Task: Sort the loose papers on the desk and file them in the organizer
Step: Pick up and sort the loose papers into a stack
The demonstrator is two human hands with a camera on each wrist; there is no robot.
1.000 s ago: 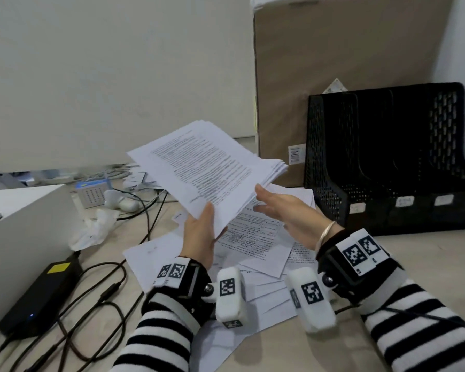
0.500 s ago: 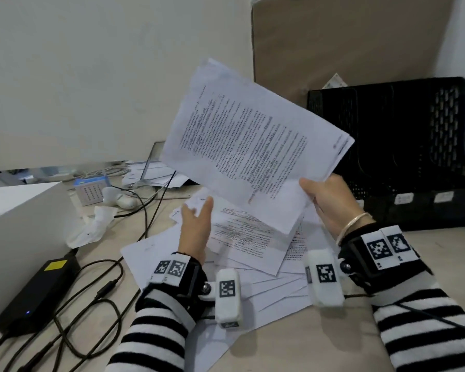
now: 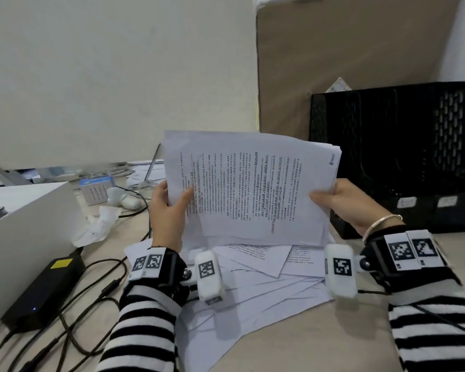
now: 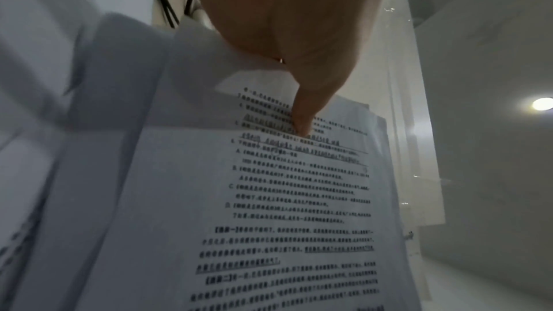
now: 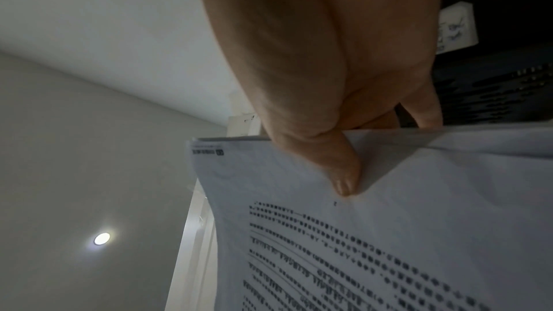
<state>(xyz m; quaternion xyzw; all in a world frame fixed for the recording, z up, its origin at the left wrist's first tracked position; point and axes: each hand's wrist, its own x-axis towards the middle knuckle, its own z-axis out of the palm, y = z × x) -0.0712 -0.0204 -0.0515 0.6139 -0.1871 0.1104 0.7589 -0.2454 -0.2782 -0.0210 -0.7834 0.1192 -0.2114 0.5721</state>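
Observation:
I hold a stack of printed papers [image 3: 250, 189] upright on its long edge over the desk, printed face toward me. My left hand [image 3: 169, 208] grips the stack's left edge, thumb [image 4: 302, 122] on the front sheet. My right hand [image 3: 338, 202] pinches the right edge, thumb [image 5: 344, 174] on the front and fingers behind. Several loose sheets [image 3: 258, 280] lie fanned on the desk beneath the stack. The black mesh organizer [image 3: 403, 146] stands just right of the stack, its slots showing no papers.
A white box [image 3: 24, 237] sits at the left, with a black power brick [image 3: 43, 291] and tangled cables [image 3: 78, 331] in front of it. A brown cardboard panel [image 3: 346, 49] rises behind the organizer. Small clutter lies along the back wall.
The stack went from my left hand to my right, swung up, and now stands lower and squarer with both hands holding its side edges.

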